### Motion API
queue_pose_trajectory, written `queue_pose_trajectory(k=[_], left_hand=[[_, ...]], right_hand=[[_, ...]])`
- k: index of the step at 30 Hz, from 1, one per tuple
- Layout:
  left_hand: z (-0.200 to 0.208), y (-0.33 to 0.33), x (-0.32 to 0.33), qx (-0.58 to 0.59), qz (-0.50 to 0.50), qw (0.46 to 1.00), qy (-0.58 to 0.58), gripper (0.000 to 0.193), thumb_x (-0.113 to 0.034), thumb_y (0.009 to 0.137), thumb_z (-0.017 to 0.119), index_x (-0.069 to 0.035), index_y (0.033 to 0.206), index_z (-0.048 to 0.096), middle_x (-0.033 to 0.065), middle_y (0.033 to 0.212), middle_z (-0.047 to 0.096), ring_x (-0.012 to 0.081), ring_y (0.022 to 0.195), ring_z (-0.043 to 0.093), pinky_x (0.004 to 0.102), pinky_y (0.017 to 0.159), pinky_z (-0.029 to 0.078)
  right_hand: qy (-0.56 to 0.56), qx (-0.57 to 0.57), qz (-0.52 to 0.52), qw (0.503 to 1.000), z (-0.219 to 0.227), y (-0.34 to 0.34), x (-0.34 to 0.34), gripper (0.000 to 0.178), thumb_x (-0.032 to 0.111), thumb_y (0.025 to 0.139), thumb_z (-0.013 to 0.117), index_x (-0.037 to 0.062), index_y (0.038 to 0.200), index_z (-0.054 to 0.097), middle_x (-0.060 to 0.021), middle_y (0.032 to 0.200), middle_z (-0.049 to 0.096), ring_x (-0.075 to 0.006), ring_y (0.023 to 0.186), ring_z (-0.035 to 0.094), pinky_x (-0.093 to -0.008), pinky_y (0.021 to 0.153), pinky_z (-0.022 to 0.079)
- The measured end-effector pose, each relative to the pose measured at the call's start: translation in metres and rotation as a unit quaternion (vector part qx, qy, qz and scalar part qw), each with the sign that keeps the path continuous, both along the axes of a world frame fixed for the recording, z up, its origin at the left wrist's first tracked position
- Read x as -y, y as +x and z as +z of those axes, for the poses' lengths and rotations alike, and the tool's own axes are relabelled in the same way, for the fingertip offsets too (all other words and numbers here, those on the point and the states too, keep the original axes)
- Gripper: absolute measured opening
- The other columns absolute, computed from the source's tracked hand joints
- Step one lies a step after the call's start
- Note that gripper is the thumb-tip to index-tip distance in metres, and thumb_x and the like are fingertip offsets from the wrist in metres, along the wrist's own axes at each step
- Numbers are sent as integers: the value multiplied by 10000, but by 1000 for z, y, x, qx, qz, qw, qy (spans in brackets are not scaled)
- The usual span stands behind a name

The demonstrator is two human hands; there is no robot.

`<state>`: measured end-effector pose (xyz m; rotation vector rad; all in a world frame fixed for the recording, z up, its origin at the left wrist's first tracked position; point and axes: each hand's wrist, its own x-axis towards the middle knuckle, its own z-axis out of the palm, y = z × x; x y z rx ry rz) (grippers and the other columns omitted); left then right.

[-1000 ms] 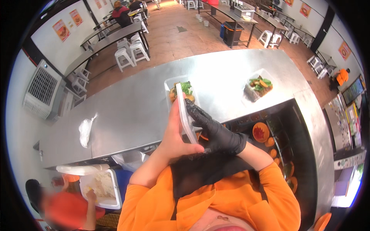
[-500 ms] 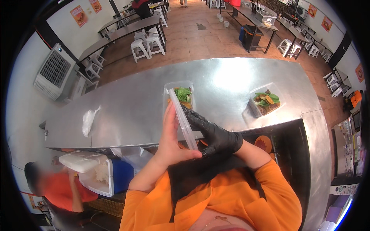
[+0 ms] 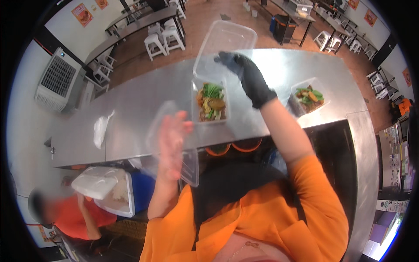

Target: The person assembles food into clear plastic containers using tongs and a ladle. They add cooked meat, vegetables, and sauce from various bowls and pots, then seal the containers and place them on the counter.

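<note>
— Behind the long steel counter (image 3: 144, 109) I see a dining hall with white stools (image 3: 163, 39) and dark tables. What is the person in orange doing now?

— Both arms are up over the counter. The right hand (image 3: 246, 74), in a black glove, holds a clear plastic lid (image 3: 224, 46) above the far edge of the counter. The gloved fingers are closed on the lower right edge of this lid, thumb on one side, and the lid is tilted up.

— And the left hand (image 3: 172, 144)?

— It is bare and quite blurred. It is against some more clear lids (image 3: 185, 163), which hang at the near edge of the counter. Whether the fingers grip them or only press on them, I cannot tell.

— Where is the food?

— An open clear container (image 3: 210, 102) with greens and brown pieces stands on the counter, just under the raised lid and between the two hands. A second filled container (image 3: 310, 97) stands further to the right, well apart from the first one.

— Is something else around?

— Yes, a crumpled white bag (image 3: 101, 129) lies on the left part of the counter. At lower left another person in red bends near a blue box (image 3: 131, 192) with a white lid. An air cooler (image 3: 54, 81) stands by the wall.
</note>
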<state>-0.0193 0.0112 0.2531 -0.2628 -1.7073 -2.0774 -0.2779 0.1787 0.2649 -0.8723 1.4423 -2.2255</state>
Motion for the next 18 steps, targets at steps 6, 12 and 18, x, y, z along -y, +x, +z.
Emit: queue_pose_trajectory(k=[6, 12, 18], left_hand=[[-27, -3, 8, 77, -154, 980, 104, 1308, -832, 652, 681, -185, 1611, 70, 234, 1578, 270, 342, 1367, 397, 465, 1162, 265], [-45, -18, 2, 49, -58, 987, 139, 1276, -809, 663, 686, -206, 1609, 77, 191, 1574, 290, 313, 1375, 382, 465, 1174, 250], [-49, -38, 53, 54, 4, 994, 96, 1252, -672, 666, 779, -150, 1599, 127, 152, 1539, 354, 296, 1375, 397, 430, 1168, 280]], right_hand=[[123, 112, 43, 985, -23, -21, 47, 530, 367, 1046, 300, 125, 1490, 459, -123, 1394, 592, -213, 1380, 439, -373, 1199, 196], [128, 122, -13, 984, -21, -1, 43, 524, 324, 1062, 240, 110, 1491, 452, -142, 1391, 590, -222, 1348, 474, -371, 1187, 232], [39, 161, -72, 984, -51, 26, 26, 521, 299, 1071, 243, 44, 1483, 433, -234, 1332, 594, -273, 1239, 553, -362, 1084, 404]])
